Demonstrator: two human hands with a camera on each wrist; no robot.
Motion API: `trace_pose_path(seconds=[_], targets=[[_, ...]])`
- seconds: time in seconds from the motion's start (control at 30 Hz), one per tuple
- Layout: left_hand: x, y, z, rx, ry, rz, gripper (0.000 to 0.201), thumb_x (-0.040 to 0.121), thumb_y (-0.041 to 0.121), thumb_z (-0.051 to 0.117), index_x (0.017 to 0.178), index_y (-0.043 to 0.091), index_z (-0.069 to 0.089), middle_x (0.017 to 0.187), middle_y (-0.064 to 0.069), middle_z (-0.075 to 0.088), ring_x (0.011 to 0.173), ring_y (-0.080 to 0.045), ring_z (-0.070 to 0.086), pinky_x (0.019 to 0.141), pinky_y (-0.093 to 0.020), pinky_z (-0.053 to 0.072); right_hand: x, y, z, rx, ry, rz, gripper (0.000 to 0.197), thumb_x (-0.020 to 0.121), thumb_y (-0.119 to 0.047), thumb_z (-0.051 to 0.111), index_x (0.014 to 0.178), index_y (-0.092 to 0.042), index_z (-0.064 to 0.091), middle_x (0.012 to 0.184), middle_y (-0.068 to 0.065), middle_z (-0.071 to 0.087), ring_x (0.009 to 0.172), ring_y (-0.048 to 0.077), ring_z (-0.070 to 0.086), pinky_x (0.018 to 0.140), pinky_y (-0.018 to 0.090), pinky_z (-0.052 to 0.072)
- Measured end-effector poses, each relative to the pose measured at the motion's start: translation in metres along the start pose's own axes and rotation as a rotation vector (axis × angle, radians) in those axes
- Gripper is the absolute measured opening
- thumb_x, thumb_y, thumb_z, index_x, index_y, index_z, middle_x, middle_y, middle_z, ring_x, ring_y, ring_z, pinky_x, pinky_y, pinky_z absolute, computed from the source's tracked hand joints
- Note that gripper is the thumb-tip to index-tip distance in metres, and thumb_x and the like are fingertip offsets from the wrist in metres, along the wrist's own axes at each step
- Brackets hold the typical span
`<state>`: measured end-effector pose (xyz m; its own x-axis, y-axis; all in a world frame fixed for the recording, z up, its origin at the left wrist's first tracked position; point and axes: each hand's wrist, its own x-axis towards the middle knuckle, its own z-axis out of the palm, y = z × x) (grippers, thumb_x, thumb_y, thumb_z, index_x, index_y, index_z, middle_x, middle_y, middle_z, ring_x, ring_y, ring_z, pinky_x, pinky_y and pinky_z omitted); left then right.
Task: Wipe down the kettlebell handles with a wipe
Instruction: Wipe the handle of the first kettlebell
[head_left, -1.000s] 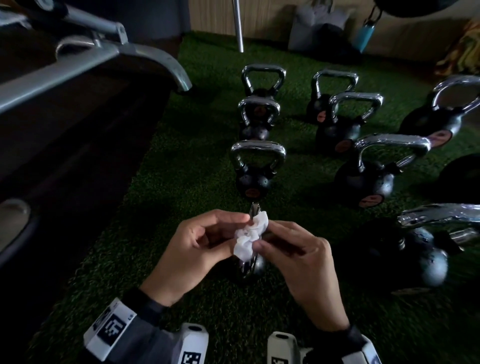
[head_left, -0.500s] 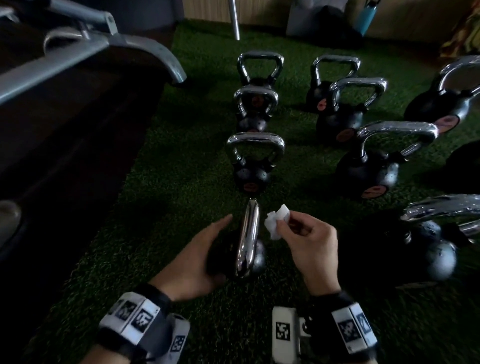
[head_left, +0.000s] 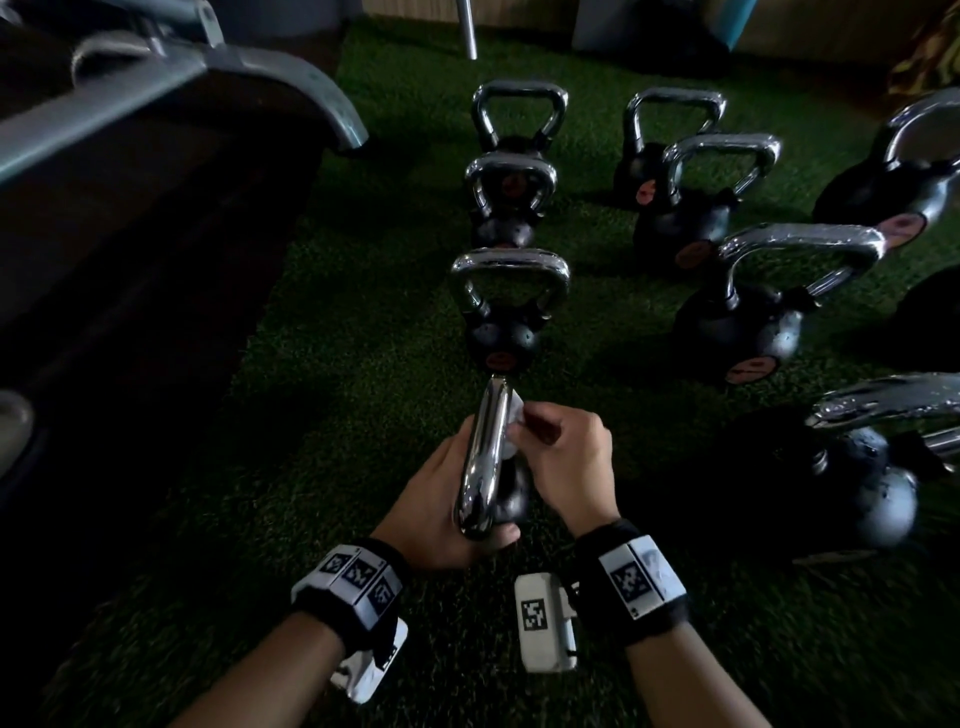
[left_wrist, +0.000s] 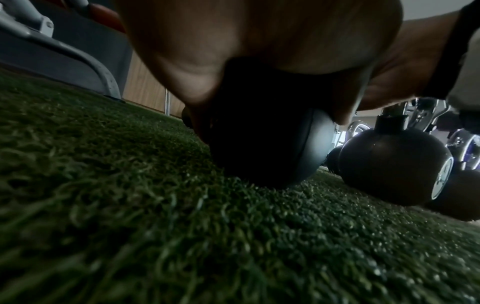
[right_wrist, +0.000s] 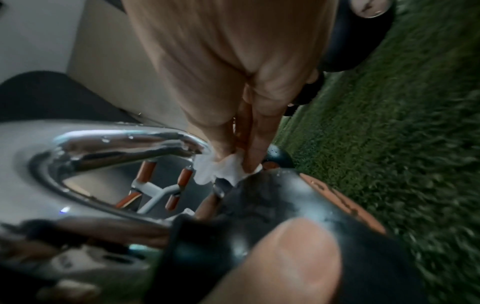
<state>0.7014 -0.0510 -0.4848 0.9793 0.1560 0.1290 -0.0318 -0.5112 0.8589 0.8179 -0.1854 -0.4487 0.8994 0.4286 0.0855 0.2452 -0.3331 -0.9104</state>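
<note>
The right hand (head_left: 563, 462) has brought the pinched wipe (head_left: 514, 421) against the handle (head_left: 485, 452); the left hand (head_left: 441, 504) grips the kettlebell. Wiping starts now.

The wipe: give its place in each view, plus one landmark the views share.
Head: the wipe sits centre frame, pinched by the right hand against the chrome handle.
Left wrist: not in it; the left hand and the black kettlebell fill the view.
Right wrist: just below centre, at the fingers, beside the handle.
Shared landmark: the green turf.
</note>
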Motion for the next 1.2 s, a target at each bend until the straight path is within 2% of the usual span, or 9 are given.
trace_pose_path(seconds=[0.1, 0.27, 0.33, 0.47, 0.6, 0.73, 0.97, 1.1, 1.2], targets=[[0.001, -0.014, 0.001, 0.0, -0.034, -0.066, 0.11, 0.065, 0.062, 0.085, 0.152, 0.032, 0.025, 0.144, 0.007, 0.052, 0.134, -0.013, 0.052, 0.108, -0.046, 0.048, 0.005, -0.003, 0.003, 0.012, 0.072, -0.08, 0.011, 0.09, -0.021, 0.078, 0.1, -0.02, 0.082, 0.082, -0.014, 0.076, 0.077, -0.005, 0.07, 0.069, 0.01, 0.05], [0.004, -0.018, 0.002, -0.026, -0.092, -0.137, 0.099, 0.068, 0.059, 0.087, 0.145, 0.017, 0.041, 0.138, 0.0, 0.059, 0.129, -0.021, 0.057, 0.106, -0.05, 0.047, 0.009, 0.0, 0.0, 0.022, -0.013, -0.06, 0.015, 0.091, -0.016, 0.077, 0.104, -0.023, 0.081, 0.089, -0.014, 0.078, 0.085, -0.003, 0.072, 0.075, 0.015, 0.055], [0.005, -0.02, 0.002, -0.056, -0.102, -0.163, 0.104, 0.067, 0.056, 0.09, 0.147, 0.016, 0.037, 0.137, -0.005, 0.059, 0.129, -0.027, 0.058, 0.105, -0.053, 0.048, 0.011, -0.001, 0.0, -0.018, 0.03, -0.107, 0.018, 0.089, -0.012, 0.077, 0.105, -0.021, 0.081, 0.092, -0.014, 0.078, 0.087, -0.005, 0.071, 0.077, 0.016, 0.056], [0.001, -0.017, -0.001, 0.011, -0.041, -0.114, 0.109, 0.065, 0.057, 0.088, 0.151, 0.033, 0.025, 0.147, 0.002, 0.05, 0.137, -0.015, 0.05, 0.11, -0.046, 0.047, 0.008, -0.014, 0.003, -0.088, 0.199, -0.371, 0.029, 0.086, 0.007, 0.071, 0.108, -0.01, 0.079, 0.107, -0.006, 0.076, 0.099, -0.002, 0.07, 0.088, 0.011, 0.053], [-0.001, -0.016, -0.003, -0.011, -0.021, -0.117, 0.11, 0.065, 0.052, 0.089, 0.152, 0.04, 0.023, 0.152, 0.009, 0.045, 0.139, -0.007, 0.046, 0.113, -0.045, 0.044, -0.002, -0.017, 0.005, -0.126, 0.209, -0.509, 0.025, 0.087, 0.009, 0.07, 0.106, -0.005, 0.08, 0.11, 0.001, 0.075, 0.1, 0.003, 0.07, 0.089, 0.011, 0.052], [0.001, -0.012, -0.005, 0.021, -0.027, -0.116, 0.101, 0.066, 0.05, 0.09, 0.144, 0.047, 0.025, 0.142, 0.01, 0.051, 0.131, -0.006, 0.052, 0.11, -0.043, 0.047, 0.007, -0.019, -0.002, -0.123, 0.163, -0.52, 0.025, 0.088, 0.007, 0.073, 0.108, -0.006, 0.08, 0.11, 0.001, 0.075, 0.101, 0.005, 0.07, 0.088, 0.02, 0.057], [0.005, -0.023, -0.002, 0.024, -0.049, -0.142, 0.093, 0.066, 0.055, 0.086, 0.143, 0.048, 0.034, 0.139, 0.013, 0.054, 0.13, -0.007, 0.055, 0.108, -0.045, 0.048, -0.032, -0.038, -0.013, -0.128, -0.046, -0.599, 0.031, 0.089, 0.011, 0.068, 0.111, -0.008, 0.079, 0.113, -0.002, 0.071, 0.104, 0.004, 0.069, 0.088, 0.018, 0.056], [0.006, -0.025, -0.001, 0.043, -0.073, -0.175, 0.093, 0.064, 0.058, 0.085, 0.143, 0.048, 0.037, 0.139, 0.018, 0.053, 0.129, -0.004, 0.054, 0.109, -0.042, 0.048, -0.028, -0.042, -0.012, -0.111, 0.017, -0.501, 0.026, 0.088, 0.006, 0.071, 0.106, -0.009, 0.081, 0.101, -0.003, 0.072, 0.088, 0.002, 0.07, 0.073, 0.017, 0.057], [0.007, -0.024, -0.002, 0.045, -0.1, -0.159, 0.081, 0.065, 0.057, 0.084, 0.136, 0.047, 0.045, 0.133, 0.018, 0.057, 0.125, -0.004, 0.057, 0.106, -0.041, 0.05, -0.045, -0.042, -0.008, -0.137, 0.058, -0.408, 0.025, 0.083, 0.004, 0.076, 0.101, -0.013, 0.082, 0.091, -0.008, 0.072, 0.077, 0.001, 0.068, 0.066, 0.006, 0.049]])
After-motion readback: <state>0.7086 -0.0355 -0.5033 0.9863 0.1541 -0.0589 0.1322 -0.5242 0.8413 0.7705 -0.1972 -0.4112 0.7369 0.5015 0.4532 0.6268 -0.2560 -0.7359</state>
